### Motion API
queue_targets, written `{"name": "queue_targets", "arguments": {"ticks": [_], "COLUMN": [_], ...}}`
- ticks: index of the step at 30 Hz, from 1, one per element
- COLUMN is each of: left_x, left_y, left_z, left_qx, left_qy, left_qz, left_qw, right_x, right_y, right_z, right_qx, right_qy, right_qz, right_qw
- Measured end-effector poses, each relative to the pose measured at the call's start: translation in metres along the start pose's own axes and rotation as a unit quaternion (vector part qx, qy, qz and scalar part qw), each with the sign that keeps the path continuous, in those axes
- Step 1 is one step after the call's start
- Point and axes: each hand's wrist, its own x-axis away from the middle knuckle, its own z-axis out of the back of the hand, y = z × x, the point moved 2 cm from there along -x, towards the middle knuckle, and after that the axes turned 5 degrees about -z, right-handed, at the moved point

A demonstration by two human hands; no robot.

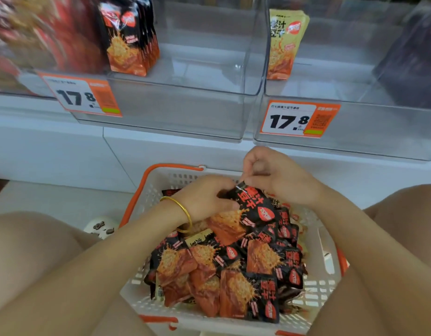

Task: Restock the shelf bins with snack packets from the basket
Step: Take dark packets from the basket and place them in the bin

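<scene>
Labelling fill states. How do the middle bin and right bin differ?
Middle bin holds a row of black packets upright at its left; right bin shows one yellow packet there. The held packet, gripped by left hand and right hand, matches middle bin's stock, not right bin's. Both bins are clear and mostly empty.

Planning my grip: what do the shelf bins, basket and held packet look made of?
Shelf bins: clear rigid plastic, see-through with glints. Basket: white moulded plastic, slotted walls, matte. Held packet: glossy film, probably plastic; highlights show on it.
</scene>
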Motion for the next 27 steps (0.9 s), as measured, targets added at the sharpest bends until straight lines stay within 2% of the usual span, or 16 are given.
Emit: {"name": "queue_targets", "arguments": {"ticks": [2, 5, 7, 10, 13, 16, 18, 19, 22, 24, 27], "left_x": [0.006, 0.020, 0.028, 0.042, 0.049, 0.045, 0.043, 0.043, 0.039, 0.032, 0.029], "left_y": [0.003, 0.010, 0.016, 0.024, 0.021, 0.005, -0.012, -0.021, -0.035, -0.042, -0.045], "left_z": [0.018, 0.048, 0.066, 0.100, 0.141, 0.186, 0.209, 0.216, 0.208, 0.204, 0.204], "left_qx": [0.085, 0.197, 0.227, 0.266, 0.254, 0.162, 0.008, -0.088, -0.301, -0.344, -0.349], "left_qy": [0.044, 0.131, 0.178, 0.269, 0.360, 0.469, 0.543, 0.551, 0.461, 0.415, 0.386], "left_qz": [0.009, 0.018, 0.010, -0.025, -0.044, -0.057, -0.024, -0.002, 0.041, 0.067, 0.092], "left_qw": [0.995, 0.972, 0.958, 0.925, 0.897, 0.867, 0.839, 0.830, 0.834, 0.840, 0.849], "right_x": [0.005, 0.014, 0.015, 0.003, -0.018, -0.058, -0.095, -0.118, -0.187, -0.231, -0.274], "right_y": [-0.004, -0.011, -0.026, -0.065, -0.115, -0.165, -0.192, -0.201, -0.204, -0.200, -0.191], "right_z": [-0.001, -0.015, -0.024, -0.030, -0.036, -0.030, -0.020, -0.016, -0.021, -0.032, -0.042], "right_qx": [-0.104, -0.271, -0.305, -0.368, -0.305, -0.244, -0.201, -0.173, -0.088, -0.007, 0.123], "right_qy": [0.038, -0.016, -0.035, -0.018, -0.005, 0.035, 0.071, 0.086, 0.109, 0.120, 0.131], "right_qz": [-0.020, -0.041, -0.015, 0.014, 0.054, 0.090, 0.092, 0.083, 0.021, -0.015, -0.037], "right_qw": [0.994, 0.962, 0.952, 0.930, 0.951, 0.965, 0.973, 0.978, 0.990, 0.993, 0.983]}}
